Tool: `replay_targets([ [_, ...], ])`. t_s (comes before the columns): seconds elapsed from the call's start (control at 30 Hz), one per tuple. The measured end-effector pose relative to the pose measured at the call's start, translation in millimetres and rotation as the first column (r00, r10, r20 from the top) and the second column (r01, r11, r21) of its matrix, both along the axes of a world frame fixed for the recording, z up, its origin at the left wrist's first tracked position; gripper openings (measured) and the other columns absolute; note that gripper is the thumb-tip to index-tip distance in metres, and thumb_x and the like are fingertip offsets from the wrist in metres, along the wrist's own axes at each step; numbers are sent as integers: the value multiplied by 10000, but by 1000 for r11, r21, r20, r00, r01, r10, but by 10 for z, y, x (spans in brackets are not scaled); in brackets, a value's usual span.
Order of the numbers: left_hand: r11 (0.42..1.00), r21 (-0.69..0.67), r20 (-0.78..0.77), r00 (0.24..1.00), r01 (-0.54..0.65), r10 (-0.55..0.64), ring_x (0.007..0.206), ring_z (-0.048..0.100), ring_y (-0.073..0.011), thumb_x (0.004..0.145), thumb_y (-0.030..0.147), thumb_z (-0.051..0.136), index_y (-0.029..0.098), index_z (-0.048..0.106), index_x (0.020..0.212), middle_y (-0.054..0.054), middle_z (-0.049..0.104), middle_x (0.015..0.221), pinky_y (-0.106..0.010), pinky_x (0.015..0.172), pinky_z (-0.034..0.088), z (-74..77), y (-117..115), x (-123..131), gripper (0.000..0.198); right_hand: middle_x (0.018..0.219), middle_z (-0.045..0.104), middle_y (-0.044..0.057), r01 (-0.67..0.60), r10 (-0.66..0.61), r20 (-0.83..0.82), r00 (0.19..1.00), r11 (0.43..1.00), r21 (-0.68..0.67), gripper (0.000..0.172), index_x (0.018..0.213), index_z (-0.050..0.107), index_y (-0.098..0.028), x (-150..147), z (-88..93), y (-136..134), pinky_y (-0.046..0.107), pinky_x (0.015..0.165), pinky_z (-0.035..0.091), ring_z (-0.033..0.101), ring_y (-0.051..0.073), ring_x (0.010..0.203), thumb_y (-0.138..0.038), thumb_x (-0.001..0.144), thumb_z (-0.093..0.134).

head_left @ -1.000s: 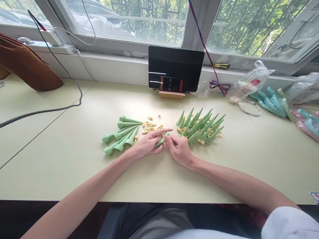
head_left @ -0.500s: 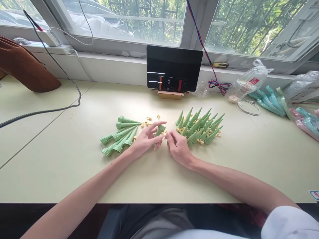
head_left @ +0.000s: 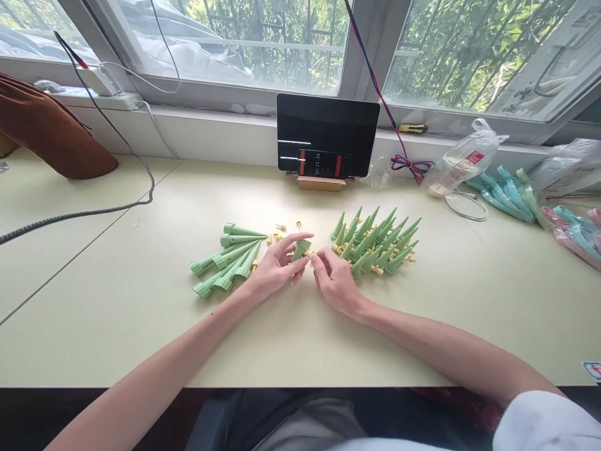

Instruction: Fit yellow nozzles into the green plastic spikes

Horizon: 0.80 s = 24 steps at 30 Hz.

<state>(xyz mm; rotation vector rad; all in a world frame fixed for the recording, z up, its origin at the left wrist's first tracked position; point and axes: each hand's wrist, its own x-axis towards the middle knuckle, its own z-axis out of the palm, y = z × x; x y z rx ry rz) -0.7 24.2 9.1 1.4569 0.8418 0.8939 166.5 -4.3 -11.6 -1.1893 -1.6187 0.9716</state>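
My left hand (head_left: 278,268) is closed around a green plastic plant watering spike (head_left: 300,249), its wide collar up and its lower part hidden by the fingers. A small yellow valve (head_left: 308,254) sticks out from the side of the spike. My right hand (head_left: 335,282) pinches the outer end of that valve between thumb and forefinger. Left of my hands lie several green spikes (head_left: 235,257) without valves, fanned out on their sides. Loose yellow valves (head_left: 280,227) are scattered behind my left hand. On the right, many spikes with valves (head_left: 375,241) stand tip-up in a cluster.
A dark tablet (head_left: 328,128) leans at the back, with a phone (head_left: 323,164) showing a timer before it. Cables, a plastic bag (head_left: 464,160) and bagged straps (head_left: 502,194) lie at the back right. A brown bag (head_left: 56,131) and a black cable (head_left: 94,210) occupy the left.
Both hands stay together at the same spot, with the spike and valve still held. The view has shifted slightly; my fingers have moved only a little around the valve.
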Motion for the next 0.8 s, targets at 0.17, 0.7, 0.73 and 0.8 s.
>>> replay_targets([
  [0.17, 999, 22, 4, 1000, -27, 27, 492, 494, -75, 863, 301, 679, 226, 566, 1312, 80, 454, 584, -240, 583, 440, 4, -3, 3, 469, 585, 454, -48, -8, 7, 33, 999, 1000, 9, 295, 790, 451, -225, 3, 2, 4, 259, 516, 327, 399, 113, 493, -410, 1011, 391],
  [0.7, 999, 43, -51, 998, -25, 28, 466, 478, -77, 874, 297, 657, 201, 560, 1277, 82, 460, 532, -232, 542, 401, 6, -7, -2, 426, 579, 425, -48, -6, 4, 53, 999, 1000, 23, 333, 715, 366, -232, -6, 30, 12, 267, 519, 308, 375, 119, 506, -382, 1012, 370],
  [0.73, 999, 41, -56, 998, -25, 28, 464, 482, -78, 874, 297, 657, 202, 560, 1275, 79, 471, 532, -230, 534, 398, 12, -8, -2, 424, 580, 423, -48, -4, 3, 55, 998, 1000, 25, 334, 714, 363, -232, -5, 29, 12, 268, 520, 308, 375, 119, 507, -381, 1013, 369],
  [0.8, 999, 36, -65, 997, -27, 29, 467, 494, -79, 871, 298, 660, 207, 563, 1274, 73, 487, 535, -226, 522, 393, 21, -11, -3, 424, 582, 422, -47, -4, 2, 59, 998, 1000, 28, 334, 713, 361, -233, -3, 25, 12, 269, 521, 309, 377, 121, 509, -378, 1013, 366],
])
